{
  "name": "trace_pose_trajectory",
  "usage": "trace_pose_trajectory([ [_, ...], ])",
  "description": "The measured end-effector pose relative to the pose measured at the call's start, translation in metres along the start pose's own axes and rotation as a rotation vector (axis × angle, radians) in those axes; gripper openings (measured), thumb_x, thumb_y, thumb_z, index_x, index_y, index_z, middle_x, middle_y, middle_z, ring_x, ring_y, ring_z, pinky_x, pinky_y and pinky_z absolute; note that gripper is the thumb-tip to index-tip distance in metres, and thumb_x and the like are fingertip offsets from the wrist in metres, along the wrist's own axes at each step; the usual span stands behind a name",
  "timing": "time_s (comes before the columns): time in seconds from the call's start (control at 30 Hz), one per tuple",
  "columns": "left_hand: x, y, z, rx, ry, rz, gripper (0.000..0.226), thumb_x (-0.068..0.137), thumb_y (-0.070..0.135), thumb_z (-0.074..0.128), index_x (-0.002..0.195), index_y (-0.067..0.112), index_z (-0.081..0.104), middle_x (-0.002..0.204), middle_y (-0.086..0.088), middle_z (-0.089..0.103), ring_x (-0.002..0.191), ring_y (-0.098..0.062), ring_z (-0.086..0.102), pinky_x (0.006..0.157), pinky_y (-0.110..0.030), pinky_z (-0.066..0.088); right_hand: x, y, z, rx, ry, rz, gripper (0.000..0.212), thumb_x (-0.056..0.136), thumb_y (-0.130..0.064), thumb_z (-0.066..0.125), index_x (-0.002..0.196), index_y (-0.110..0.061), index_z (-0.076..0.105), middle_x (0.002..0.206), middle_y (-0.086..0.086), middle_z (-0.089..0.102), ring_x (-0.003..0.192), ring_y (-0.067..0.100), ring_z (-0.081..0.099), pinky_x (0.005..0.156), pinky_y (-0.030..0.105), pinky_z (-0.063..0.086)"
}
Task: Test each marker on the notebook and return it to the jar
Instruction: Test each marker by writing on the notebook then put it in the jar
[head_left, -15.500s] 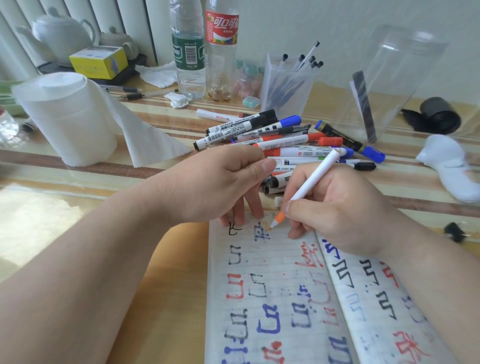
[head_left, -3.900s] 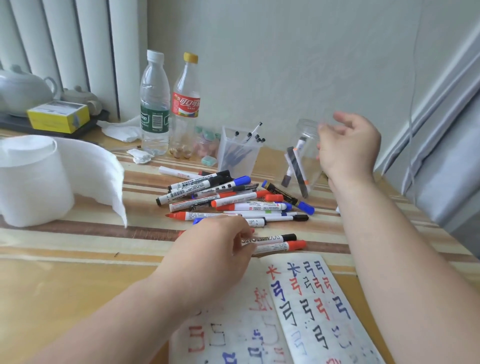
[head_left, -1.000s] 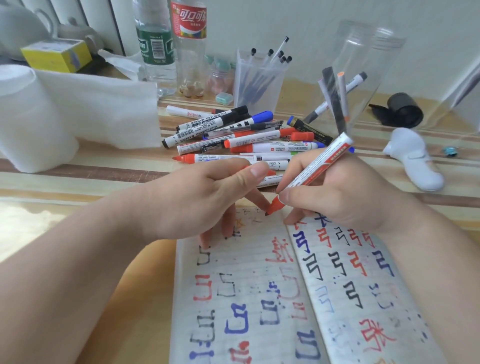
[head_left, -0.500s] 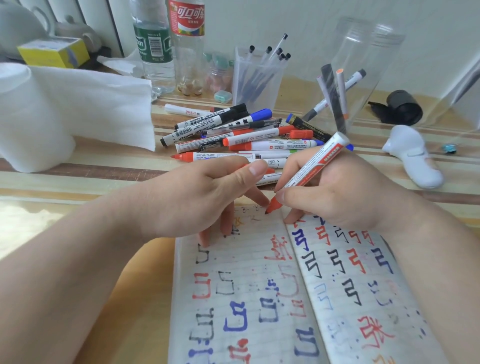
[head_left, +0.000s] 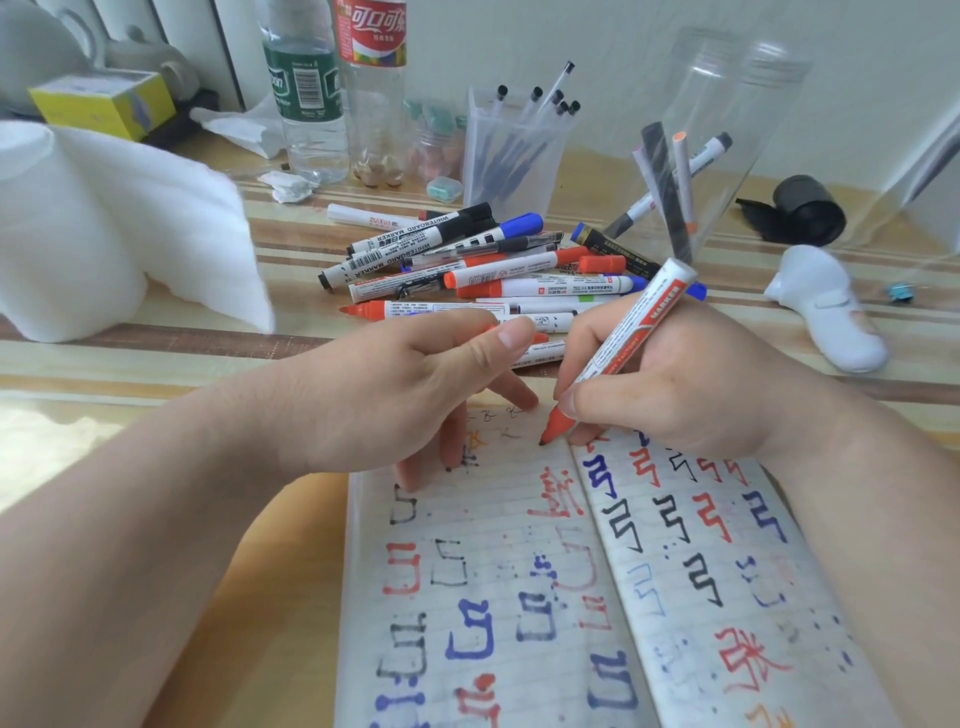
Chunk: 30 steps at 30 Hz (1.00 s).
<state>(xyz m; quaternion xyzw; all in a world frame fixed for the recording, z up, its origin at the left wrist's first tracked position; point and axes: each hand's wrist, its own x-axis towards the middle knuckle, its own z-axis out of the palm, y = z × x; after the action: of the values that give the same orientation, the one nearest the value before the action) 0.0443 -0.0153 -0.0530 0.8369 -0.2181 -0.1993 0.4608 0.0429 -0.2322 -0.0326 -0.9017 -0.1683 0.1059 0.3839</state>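
The right hand (head_left: 670, 384) grips a red marker (head_left: 618, 353) like a pen, and its tip touches the top of the open notebook (head_left: 545, 597), near the middle fold. The left hand (head_left: 415, 395) is curled, with its fingertips pressing on the left page of the notebook; whether it holds something I cannot tell. Behind the notebook lies a pile of markers (head_left: 467, 270) on the tabletop (head_left: 156, 374). Behind the pile, to the right, stands the clear jar (head_left: 727, 104) with a few markers inside.
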Motion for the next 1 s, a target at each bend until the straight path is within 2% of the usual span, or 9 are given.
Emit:
trace_pose_trajectory([
  [0.1, -0.0004, 0.0008, 0.0007, 0.001, 0.002, 0.008, 0.061, 0.089, 0.064, 0.036, 0.114, 0.021, 0.070, 0.068, 0.030, 0.067, 0.062, -0.018, 0.068, 0.051, -0.041, 0.061, 0.0007, 0.0013, 0.0001, 0.023, 0.007, 0.010, 0.015, 0.080, -0.004, 0.071, 0.070, -0.015, 0.071, 0.067, 0.001, 0.075, 0.065, 0.010, 0.074, 0.055, 0.019, 0.053],
  [0.27, -0.0004, 0.0007, -0.0002, -0.008, -0.003, -0.005, 0.060, 0.088, 0.067, 0.037, 0.114, 0.025, 0.070, 0.081, 0.026, 0.072, 0.064, -0.020, 0.070, 0.053, -0.043, 0.062, 0.0004, 0.0055, -0.0006, 0.199, 0.061, 0.021, 0.022, 0.087, 0.005, 0.066, 0.069, -0.009, 0.066, 0.051, -0.007, 0.062, 0.052, 0.012, 0.068, 0.058, 0.035, 0.060],
  [0.33, -0.0004, 0.0011, 0.0001, -0.013, -0.003, -0.009, 0.060, 0.088, 0.068, 0.037, 0.114, 0.026, 0.071, 0.086, 0.025, 0.073, 0.067, -0.022, 0.071, 0.052, -0.041, 0.061, 0.0012, 0.0062, -0.0005, 0.152, 0.066, 0.022, 0.021, 0.088, 0.001, 0.068, 0.071, -0.012, 0.068, 0.056, -0.005, 0.067, 0.056, 0.014, 0.072, 0.060, 0.038, 0.061],
  [0.4, -0.0004, 0.0012, 0.0003, -0.014, 0.000, -0.012, 0.060, 0.087, 0.069, 0.037, 0.113, 0.027, 0.071, 0.090, 0.024, 0.074, 0.069, -0.022, 0.071, 0.052, -0.041, 0.061, 0.0022, 0.0060, 0.0014, 0.067, 0.062, 0.023, 0.018, 0.086, -0.003, 0.070, 0.073, -0.015, 0.069, 0.067, 0.001, 0.074, 0.063, 0.017, 0.076, 0.057, 0.031, 0.059],
  [0.5, -0.0004, 0.0015, 0.0000, 0.002, 0.002, 0.000, 0.059, 0.089, 0.066, 0.037, 0.112, 0.024, 0.072, 0.073, 0.030, 0.069, 0.065, -0.019, 0.070, 0.051, -0.042, 0.062, 0.0030, 0.0051, 0.0033, 0.014, 0.067, 0.018, 0.016, 0.084, -0.005, 0.070, 0.073, -0.016, 0.069, 0.067, 0.002, 0.075, 0.064, 0.015, 0.076, 0.051, 0.021, 0.054],
  [0.7, -0.0009, 0.0018, -0.0003, 0.007, -0.005, -0.008, 0.057, 0.089, 0.066, 0.037, 0.112, 0.024, 0.069, 0.082, 0.027, 0.073, 0.060, -0.014, 0.069, 0.053, -0.046, 0.063, 0.0030, 0.0056, 0.0019, 0.077, 0.039, 0.021, 0.011, 0.085, -0.003, 0.071, 0.076, -0.009, 0.071, 0.067, 0.002, 0.075, 0.065, 0.015, 0.076, 0.057, 0.023, 0.058],
  [0.8, -0.0011, 0.0016, -0.0006, 0.003, -0.012, -0.010, 0.057, 0.089, 0.067, 0.037, 0.112, 0.025, 0.069, 0.088, 0.027, 0.074, 0.067, -0.019, 0.071, 0.052, -0.045, 0.062, 0.0040, 0.0062, 0.0009, 0.046, 0.026, 0.024, 0.010, 0.084, -0.004, 0.069, 0.076, -0.009, 0.071, 0.068, 0.002, 0.076, 0.066, 0.014, 0.076, 0.058, 0.024, 0.059],
  [0.9, -0.0003, 0.0007, -0.0005, 0.010, -0.007, -0.008, 0.060, 0.087, 0.067, 0.038, 0.112, 0.022, 0.069, 0.079, 0.028, 0.072, 0.062, -0.018, 0.070, 0.050, -0.041, 0.061, 0.0054, 0.0077, -0.0003, 0.081, 0.005, 0.045, 0.012, 0.083, -0.001, 0.067, 0.073, -0.007, 0.068, 0.067, 0.004, 0.075, 0.068, 0.018, 0.077, 0.066, 0.037, 0.064],
  [1.0, 0.0008, -0.0016, -0.0001, 0.053, 0.003, -0.024, 0.057, 0.079, 0.072, 0.044, 0.102, 0.026, 0.068, 0.068, 0.009, 0.072, 0.050, -0.024, 0.068, 0.050, -0.043, 0.061, 0.0055, 0.0104, 0.0015, 0.276, 0.061, 0.027, 0.011, 0.076, -0.002, 0.064, 0.074, 0.008, 0.059, 0.050, -0.004, 0.060, 0.054, 0.015, 0.070, 0.065, 0.049, 0.064],
])
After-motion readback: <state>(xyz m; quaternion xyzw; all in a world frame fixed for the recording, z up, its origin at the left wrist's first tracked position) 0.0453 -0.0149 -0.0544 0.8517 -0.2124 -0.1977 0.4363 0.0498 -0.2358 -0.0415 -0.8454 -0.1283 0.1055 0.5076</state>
